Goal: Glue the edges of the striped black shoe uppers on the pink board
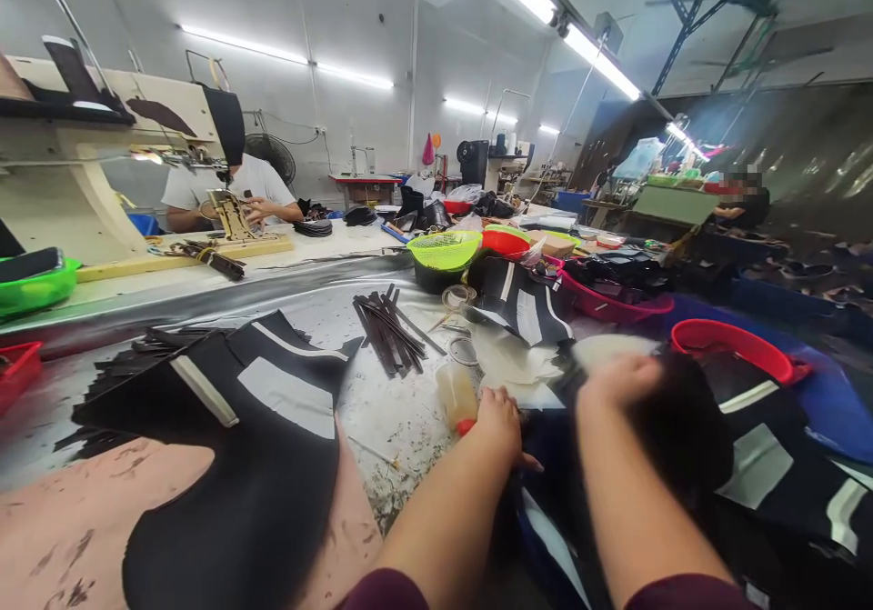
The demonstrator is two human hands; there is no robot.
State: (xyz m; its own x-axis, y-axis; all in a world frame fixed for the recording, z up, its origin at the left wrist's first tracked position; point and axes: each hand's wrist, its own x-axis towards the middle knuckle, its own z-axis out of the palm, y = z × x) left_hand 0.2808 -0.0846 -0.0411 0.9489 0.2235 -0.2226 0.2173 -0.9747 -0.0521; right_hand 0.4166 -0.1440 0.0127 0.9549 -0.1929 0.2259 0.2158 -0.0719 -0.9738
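Note:
My left hand is low over the cluttered metal work surface, its thumb apart from its bent fingers, beside a bottle of yellowish liquid with a red cap. Dark material lies beneath its thumb side. My right hand, smeared by motion, looks closed on a blurred black cut piece. A large black cut piece with white strips and a pale patch is spread at left. Similar pieces lie at right, and another lies farther back.
Dark strips lie on the metal surface, near a round clear container. Behind are a yellow-green basket, a magenta tray and a red basket. A sewing machine stands at left; a person in white works behind it.

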